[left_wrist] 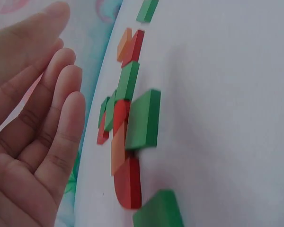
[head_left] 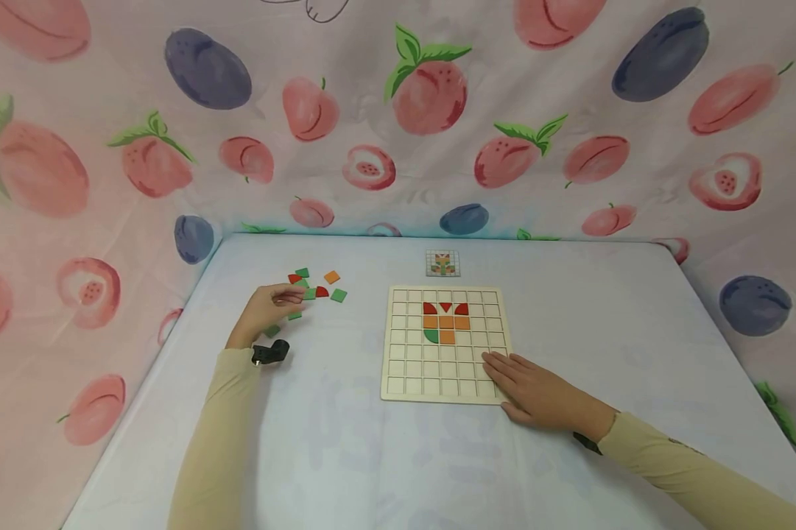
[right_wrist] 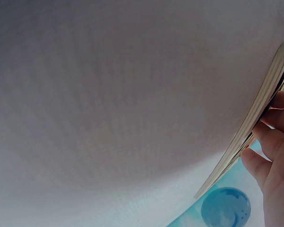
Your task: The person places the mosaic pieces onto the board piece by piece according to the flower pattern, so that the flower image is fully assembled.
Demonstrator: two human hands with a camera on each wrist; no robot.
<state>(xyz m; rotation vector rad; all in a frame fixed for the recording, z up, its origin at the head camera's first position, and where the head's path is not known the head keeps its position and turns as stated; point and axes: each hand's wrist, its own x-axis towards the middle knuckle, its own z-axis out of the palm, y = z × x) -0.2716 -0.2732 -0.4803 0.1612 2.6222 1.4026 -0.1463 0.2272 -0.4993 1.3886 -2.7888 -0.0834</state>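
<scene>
My left hand (head_left: 269,309) is over a loose group of small flat tiles at the left, its fingers gently bent and apart from the thumb. In the left wrist view nothing shows between those fingers, and a green square tile (left_wrist: 143,119) and a red curved-edge tile (left_wrist: 128,183) lie beside them. My right hand (head_left: 543,390) rests with straight fingers on the lower right of a wooden grid board (head_left: 398,368). Red, orange and green pieces, including an orange tile (head_left: 447,336) and a green quarter-round tile (head_left: 431,336), sit in the board's upper middle cells.
Behind the board lies a small pattern card (head_left: 442,263) with a coloured figure on a grid. An orange tile (head_left: 332,277) and a green tile (head_left: 339,295) lie right of the left hand. A fruit-print curtain (head_left: 371,110) borders the white table (head_left: 344,456).
</scene>
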